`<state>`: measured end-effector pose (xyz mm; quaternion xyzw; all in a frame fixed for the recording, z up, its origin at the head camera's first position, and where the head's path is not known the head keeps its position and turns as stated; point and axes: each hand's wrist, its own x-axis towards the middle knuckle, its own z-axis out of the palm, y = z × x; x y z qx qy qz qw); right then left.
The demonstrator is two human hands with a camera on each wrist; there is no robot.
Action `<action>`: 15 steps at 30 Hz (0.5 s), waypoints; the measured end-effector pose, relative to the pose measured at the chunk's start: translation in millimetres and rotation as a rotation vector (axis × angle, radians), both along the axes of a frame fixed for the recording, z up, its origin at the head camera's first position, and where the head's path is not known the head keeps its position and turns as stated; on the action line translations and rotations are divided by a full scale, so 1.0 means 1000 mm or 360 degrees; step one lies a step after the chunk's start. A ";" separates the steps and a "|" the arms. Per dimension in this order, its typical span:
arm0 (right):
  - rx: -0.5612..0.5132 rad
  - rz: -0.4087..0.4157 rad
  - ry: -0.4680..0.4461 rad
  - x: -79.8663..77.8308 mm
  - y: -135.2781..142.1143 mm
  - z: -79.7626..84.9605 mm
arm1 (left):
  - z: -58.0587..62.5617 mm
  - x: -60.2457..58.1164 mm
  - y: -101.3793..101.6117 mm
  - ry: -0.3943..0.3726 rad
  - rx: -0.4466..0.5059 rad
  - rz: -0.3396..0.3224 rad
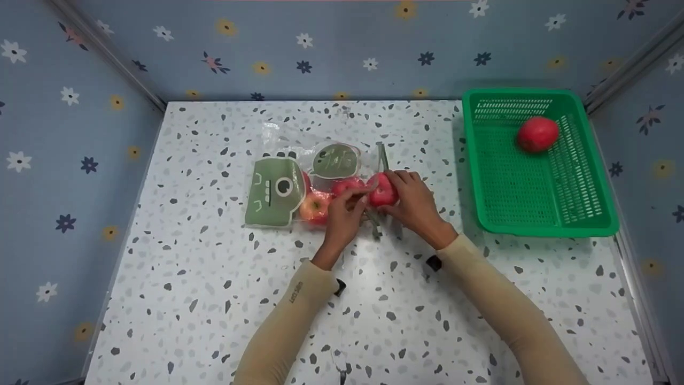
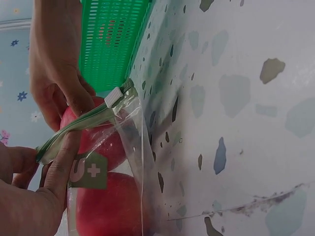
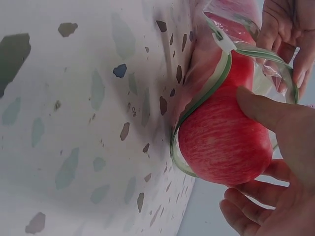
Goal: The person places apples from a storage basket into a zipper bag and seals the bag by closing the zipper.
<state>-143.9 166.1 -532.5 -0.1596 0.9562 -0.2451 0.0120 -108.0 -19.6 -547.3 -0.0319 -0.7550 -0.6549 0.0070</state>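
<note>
A clear zip bag with green cartoon prints (image 1: 273,192) lies on its side on the table, several apples inside, one of them a yellow-red apple (image 1: 315,206). My left hand (image 1: 343,216) pinches the green zip edge (image 2: 74,127) of the bag's mouth and holds it up. In my right hand (image 1: 419,206), thumb and fingers grip a red apple (image 3: 226,140) right at the mouth, with the green zip strip looped around it. The white zip slider (image 3: 225,41) sits on the strip. Behind the gripped apple, another apple (image 2: 109,204) shows through the film.
A green plastic basket (image 1: 545,231) stands at the right of the speckled table (image 1: 214,299), with one red apple (image 1: 537,134) inside near its back. Flower-patterned panels (image 1: 342,48) enclose the table at the back and sides.
</note>
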 end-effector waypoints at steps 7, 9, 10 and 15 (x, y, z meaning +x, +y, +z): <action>-0.0028 -0.0028 0.0009 -0.002 -0.004 -0.003 | 0.001 0.000 0.000 -0.0004 -0.0022 -0.0010; -0.0042 -0.0047 0.0007 -0.003 -0.005 -0.004 | 0.002 0.001 -0.001 -0.0009 -0.0022 -0.0008; -0.0052 -0.0057 0.0005 -0.003 -0.006 -0.004 | 0.002 0.001 -0.001 -0.0007 -0.0025 -0.0007; -0.0066 -0.0114 -0.0019 -0.006 -0.009 -0.007 | 0.003 0.002 -0.001 -0.0017 -0.0028 -0.0010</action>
